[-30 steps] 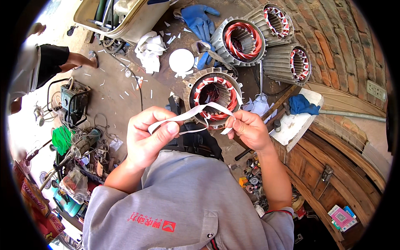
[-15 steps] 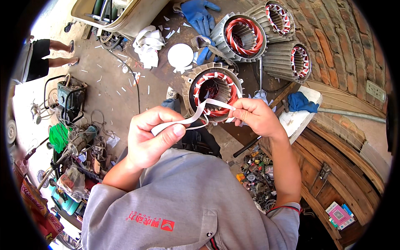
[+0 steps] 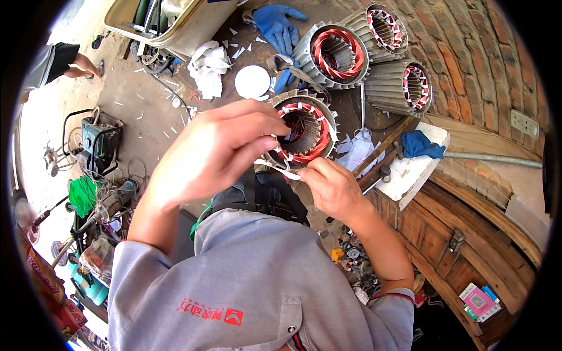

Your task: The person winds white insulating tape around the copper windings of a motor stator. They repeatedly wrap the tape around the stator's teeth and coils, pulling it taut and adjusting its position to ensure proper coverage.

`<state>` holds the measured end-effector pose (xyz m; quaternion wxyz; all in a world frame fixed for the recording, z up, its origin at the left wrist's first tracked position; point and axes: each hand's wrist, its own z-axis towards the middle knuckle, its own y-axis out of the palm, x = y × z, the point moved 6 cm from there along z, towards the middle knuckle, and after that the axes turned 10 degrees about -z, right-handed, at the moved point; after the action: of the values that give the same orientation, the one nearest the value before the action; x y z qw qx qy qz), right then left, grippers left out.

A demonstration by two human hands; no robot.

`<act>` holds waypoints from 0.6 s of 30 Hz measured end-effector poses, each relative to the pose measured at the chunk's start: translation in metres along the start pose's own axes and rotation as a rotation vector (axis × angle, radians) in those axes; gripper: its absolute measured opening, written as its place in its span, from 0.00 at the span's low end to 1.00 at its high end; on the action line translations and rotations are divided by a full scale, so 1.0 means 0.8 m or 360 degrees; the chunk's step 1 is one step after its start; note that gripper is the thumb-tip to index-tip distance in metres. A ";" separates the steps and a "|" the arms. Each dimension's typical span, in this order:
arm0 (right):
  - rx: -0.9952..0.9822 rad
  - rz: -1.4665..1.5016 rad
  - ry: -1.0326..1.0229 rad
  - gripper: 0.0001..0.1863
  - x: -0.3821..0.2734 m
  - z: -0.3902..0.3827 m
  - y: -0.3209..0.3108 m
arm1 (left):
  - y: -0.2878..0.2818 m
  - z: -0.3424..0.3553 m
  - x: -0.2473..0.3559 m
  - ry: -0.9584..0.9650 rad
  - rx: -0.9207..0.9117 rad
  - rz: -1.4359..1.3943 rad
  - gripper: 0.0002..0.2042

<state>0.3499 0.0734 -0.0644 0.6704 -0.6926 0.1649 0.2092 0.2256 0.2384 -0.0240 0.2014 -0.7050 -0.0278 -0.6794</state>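
A motor stator (image 3: 324, 138) with red windings and white lacing stands in front of me, its bore facing up. Over its left rim reaches my left hand (image 3: 211, 149), slightly blurred, thumb and fingers apart and nothing visible between them. Just below the near rim, my right hand (image 3: 333, 190) is closed, thumb and forefinger pinching a white tape (image 3: 285, 171). From that pinch the tape runs left along the stator's near edge. Its far end is hidden by the windings and my left hand.
Several more stators (image 3: 339, 55) stand or lie beyond, by the brick wall (image 3: 468, 64). Nearby are blue gloves (image 3: 275, 26), scissors (image 3: 363, 131), a white disc (image 3: 252, 82), bundled white tape (image 3: 209, 67) and a cream tub (image 3: 193, 26). A person's legs (image 3: 82, 64) show far left.
My left hand has let go of the tape and moved up over the stator's left rim. My right hand, still pinching the tape, has come down and left. The tape loop is gone from between my hands.
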 end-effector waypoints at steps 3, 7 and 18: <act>0.0103 -0.0037 0.0043 0.11 0.000 -0.005 -0.002 | 0.077 0.066 -0.019 -0.0171 -0.0720 0.0788 0.08; 0.0291 0.0003 0.0118 0.11 0.003 -0.016 0.002 | 0.115 0.099 -0.044 -0.0119 -0.0960 0.1285 0.03; 0.0666 0.1556 0.0009 0.13 -0.039 -0.046 -0.033 | 0.037 0.088 -0.007 0.0060 -0.0008 0.1545 0.05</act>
<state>0.3391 0.0363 -0.0257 0.6180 -0.3869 0.5086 0.4580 0.3011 0.2354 -0.0361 0.4939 -0.6247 0.3096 -0.5196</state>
